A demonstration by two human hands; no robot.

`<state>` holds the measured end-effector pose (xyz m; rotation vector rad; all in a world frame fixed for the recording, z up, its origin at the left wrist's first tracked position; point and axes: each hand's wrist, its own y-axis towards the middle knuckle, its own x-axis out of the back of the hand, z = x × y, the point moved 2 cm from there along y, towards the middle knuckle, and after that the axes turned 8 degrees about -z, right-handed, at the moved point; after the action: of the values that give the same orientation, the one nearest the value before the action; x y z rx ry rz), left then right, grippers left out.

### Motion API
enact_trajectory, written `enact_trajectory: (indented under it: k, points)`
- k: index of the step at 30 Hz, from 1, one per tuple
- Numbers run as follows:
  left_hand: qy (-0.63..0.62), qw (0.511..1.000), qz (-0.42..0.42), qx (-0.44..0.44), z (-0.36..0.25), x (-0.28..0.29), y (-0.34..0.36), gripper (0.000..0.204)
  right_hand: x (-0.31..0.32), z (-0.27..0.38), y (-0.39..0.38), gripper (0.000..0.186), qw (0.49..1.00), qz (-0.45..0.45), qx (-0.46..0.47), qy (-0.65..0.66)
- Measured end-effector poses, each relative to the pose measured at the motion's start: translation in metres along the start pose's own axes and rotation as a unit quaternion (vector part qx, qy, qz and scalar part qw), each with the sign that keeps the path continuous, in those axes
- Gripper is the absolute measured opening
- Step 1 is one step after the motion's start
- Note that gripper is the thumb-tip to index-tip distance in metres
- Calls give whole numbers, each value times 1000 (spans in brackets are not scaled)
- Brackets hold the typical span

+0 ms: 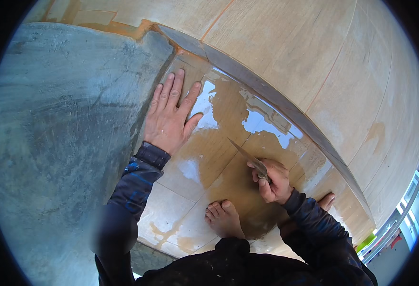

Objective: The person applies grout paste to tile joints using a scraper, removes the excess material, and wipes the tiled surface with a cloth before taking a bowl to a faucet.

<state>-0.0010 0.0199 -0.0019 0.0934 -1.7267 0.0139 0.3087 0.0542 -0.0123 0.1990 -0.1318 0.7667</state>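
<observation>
My left hand [169, 114] lies flat with fingers spread on the wood-look floor tile [181, 186], beside the dark seam along the grey surface. My right hand [274, 181] grips a pointed metal blade tool [244, 151], its tip angled toward my left hand. Muddy brown water [228, 109] covers much of the tiling under both hands, with bright reflections in it. Whether the blade tip touches the floor, I cannot tell.
A grey concrete-like surface [61, 119] fills the left side. A narrow dark step edge [266, 95] borders more tiles [347, 95], which have orange-stained joints. My bare feet [224, 221] are at the bottom. A metal rail [400, 214] shows at far right.
</observation>
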Motion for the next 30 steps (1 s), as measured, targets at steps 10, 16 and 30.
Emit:
enact_trajectory:
  k: [10,16,30]
  points:
    - [-1,1000,14,-2,2,2,-8,71,1,0,1,34,1000,-1,0,0]
    - [-4,1000,12,-3,3,3,-11,70,0,0,2,34,1000,-5,2,5]
    - [-1,999,7,-31,3,5,-7,69,-1,0,4,32,1000,-4,10,4]
